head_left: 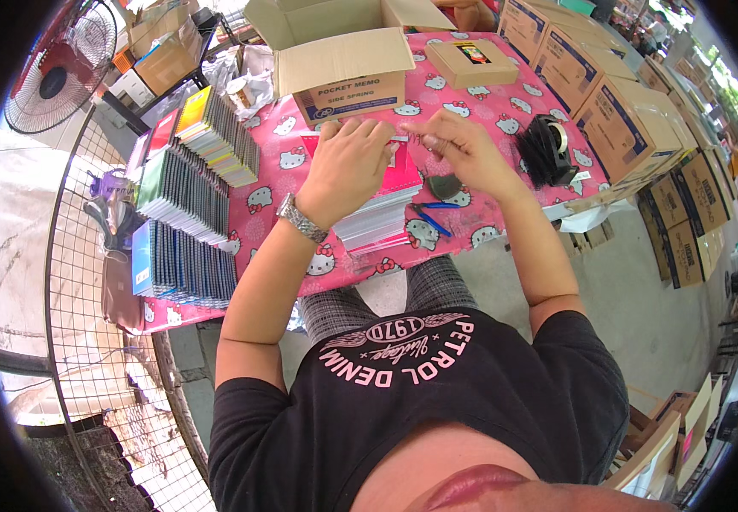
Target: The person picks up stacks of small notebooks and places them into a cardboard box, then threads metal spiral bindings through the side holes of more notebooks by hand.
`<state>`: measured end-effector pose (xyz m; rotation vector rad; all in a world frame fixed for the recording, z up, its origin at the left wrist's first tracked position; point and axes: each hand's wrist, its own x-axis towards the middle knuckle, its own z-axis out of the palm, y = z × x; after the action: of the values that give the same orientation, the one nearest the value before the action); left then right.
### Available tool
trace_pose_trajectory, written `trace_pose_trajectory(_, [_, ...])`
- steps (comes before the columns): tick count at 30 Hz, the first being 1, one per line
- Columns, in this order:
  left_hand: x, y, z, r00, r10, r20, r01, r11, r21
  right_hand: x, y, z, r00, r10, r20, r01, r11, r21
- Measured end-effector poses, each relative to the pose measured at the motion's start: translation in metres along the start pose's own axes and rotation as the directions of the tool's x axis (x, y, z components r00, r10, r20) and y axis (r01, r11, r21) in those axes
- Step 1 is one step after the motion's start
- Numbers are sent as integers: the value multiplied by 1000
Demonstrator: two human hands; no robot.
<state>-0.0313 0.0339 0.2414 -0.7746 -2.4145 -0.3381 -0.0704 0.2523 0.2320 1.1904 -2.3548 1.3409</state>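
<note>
**Two hands at a pink notebook stack**

While the fan [55, 75] stands far left behind the wire grid [87, 341], the table [505, 111] with its pink cartoon-cat cloth carries everything else. Near its left edge lie three fanned rows of spiral notebooks [183, 194], packed tightly, spines up. Next comes the pink stack [382, 213] of thin notebooks, near the front edge of the table and just below an open carton [348, 64].

On top of this stack rests the left hand [348, 166], palm down, fingers spread flat and pressing; its grip is wide and closes around nothing. A metal watch [301, 218] sits on that wrist. Just beside it, the right hand [463, 149] hovers over the stack's right end with fingertips pinched narrowly together; whether a small thing is between them I cannot tell.

My judgement: the stack is rather heavy as a whole, but each notebook is light and bends easily, and smooth covers may slide apart. Taking it from both short sides, with thumbs above, seems safest.

Further right lie a blue pen [431, 215], a dark tape dispenser [548, 149] and more cartons [633, 119].
</note>
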Motion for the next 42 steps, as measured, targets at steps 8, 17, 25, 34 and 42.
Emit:
trace_pose_trajectory(8, [8,13,-3,992,-108,61,108,994,-9,5,2,-5,999,-35,-30,37,995,88])
trace_pose_trajectory(17, [7,17,-2,996,-73,-43,72,997,-30,4,-16,-9,992,126,16,-127,990,67])
trace_pose_trajectory(25, [1,15,-7,994,-80,74,81,997,-8,8,-30,-9,989,138,56,-145,980,135])
trace_pose_trajectory(34, [2,7,-8,996,-25,85,36,990,-134,-97,252,140,798,554,-235,-522,443,-729])
trace_pose_trajectory(42, [-18,3,-10,998,-42,55,45,998,-47,15,141,28,855,468,222,-513,824,239])
